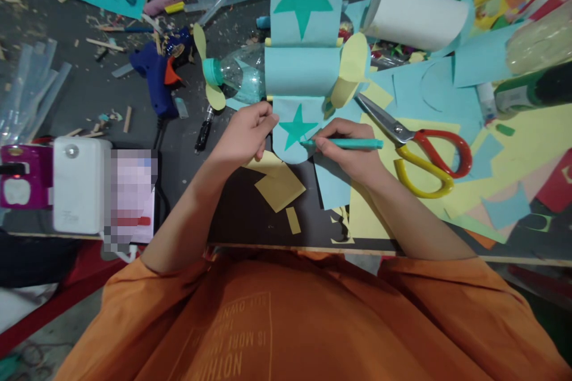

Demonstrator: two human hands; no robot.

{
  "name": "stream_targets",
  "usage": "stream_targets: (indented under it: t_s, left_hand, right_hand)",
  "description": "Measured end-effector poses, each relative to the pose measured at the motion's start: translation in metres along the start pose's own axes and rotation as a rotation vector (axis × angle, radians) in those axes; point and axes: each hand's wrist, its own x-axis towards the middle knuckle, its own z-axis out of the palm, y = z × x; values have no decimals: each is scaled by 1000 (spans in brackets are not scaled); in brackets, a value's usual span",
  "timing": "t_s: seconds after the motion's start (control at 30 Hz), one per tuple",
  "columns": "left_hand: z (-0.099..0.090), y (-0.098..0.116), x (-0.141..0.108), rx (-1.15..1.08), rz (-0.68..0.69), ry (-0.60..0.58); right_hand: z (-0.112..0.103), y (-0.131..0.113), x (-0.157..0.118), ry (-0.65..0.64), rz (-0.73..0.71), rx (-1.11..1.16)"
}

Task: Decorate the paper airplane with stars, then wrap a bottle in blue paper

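On the bottle's (243,76) near side, the right hand (346,141) grips the marker (361,143), roughly parallel to it, tip leftward on the star (297,127); the left hand (250,131) curls beside, its grip unclear.

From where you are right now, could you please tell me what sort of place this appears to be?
Probably a craft worktable: a blue glue gun and scissors lie among paper scraps, and the right hand holds a teal marker at a green star.
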Motion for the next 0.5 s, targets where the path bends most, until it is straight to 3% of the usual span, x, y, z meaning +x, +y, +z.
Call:
stream_targets:
  t_s: [0.5]
  left_hand:
    - [0, 1, -1, -5, -17, 6]
  right_hand:
    - [0, -1, -1, 30, 27, -19]
